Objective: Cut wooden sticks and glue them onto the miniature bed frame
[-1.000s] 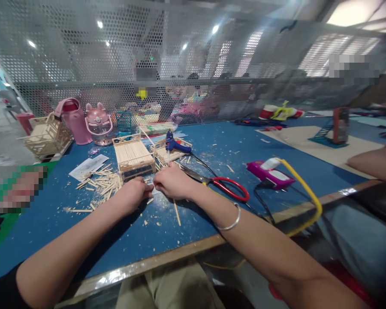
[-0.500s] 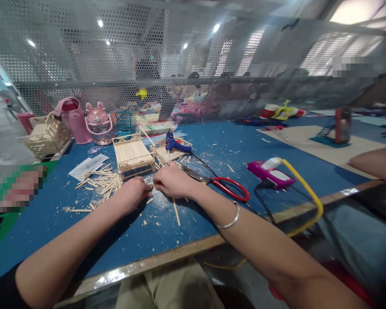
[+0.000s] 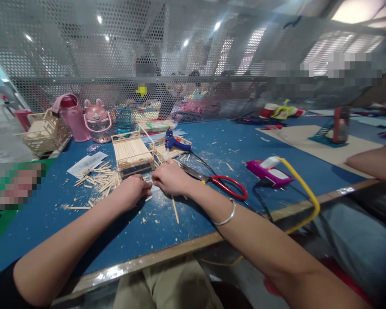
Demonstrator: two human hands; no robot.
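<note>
My left hand [image 3: 135, 191] and my right hand [image 3: 170, 177] meet low over the blue table, fingers curled and pinched close together. Whatever they hold is too small and hidden to name; a bit of white paper [image 3: 155, 188] shows beneath them. Just beyond stands a small bed-like model of thin wooden sticks [image 3: 132, 150]. A blue glue gun [image 3: 177, 143] rests on a second stick piece [image 3: 164, 152] behind my right hand. Red-handled scissors [image 3: 230, 186] lie to the right of that hand. Loose cut sticks [image 3: 104, 178] are heaped left of my left hand.
A purple power socket [image 3: 270, 174] with a yellow cable [image 3: 304, 180] sits near the right front edge. At the back left are a pink bottle [image 3: 72, 118], a pink jug [image 3: 97, 122] and another stick model [image 3: 44, 135]. Another person's arm [image 3: 371, 163] rests at far right.
Both hands stay in nearly the same pinched pose. The view has shifted very slightly; the things on the table have not moved.
</note>
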